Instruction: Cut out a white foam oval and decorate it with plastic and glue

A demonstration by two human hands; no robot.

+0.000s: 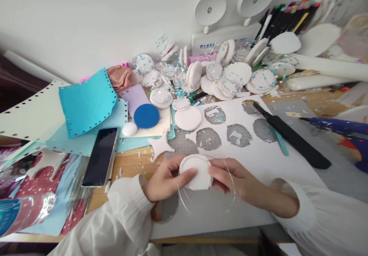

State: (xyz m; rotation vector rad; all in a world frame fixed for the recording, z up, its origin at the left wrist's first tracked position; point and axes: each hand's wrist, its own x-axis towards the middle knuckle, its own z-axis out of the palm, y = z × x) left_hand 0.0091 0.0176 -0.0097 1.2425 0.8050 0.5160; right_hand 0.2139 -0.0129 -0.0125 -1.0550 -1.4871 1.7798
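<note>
A round white foam disc [196, 174] is held up between both hands over the sheet with cut-out circles. Around its rim runs a thin pale string [232, 183], whose loose ends hang in loops below. My left hand [169, 177] grips the disc's left side, thumb across its face. On the right edge, my right hand [232, 175] pinches the disc and string; its other fingers are partly hidden behind. A white foam sheet [276, 164] with several round holes lies underneath.
Many white discs [238, 73] with blue-dotted strings are piled behind. A phone [100, 156] and coloured paper [89, 102] lie left. On the right are a black-handled cutter [296, 141] and a blue glue gun [339, 127]. A bottle [25, 212] rests at the lower left.
</note>
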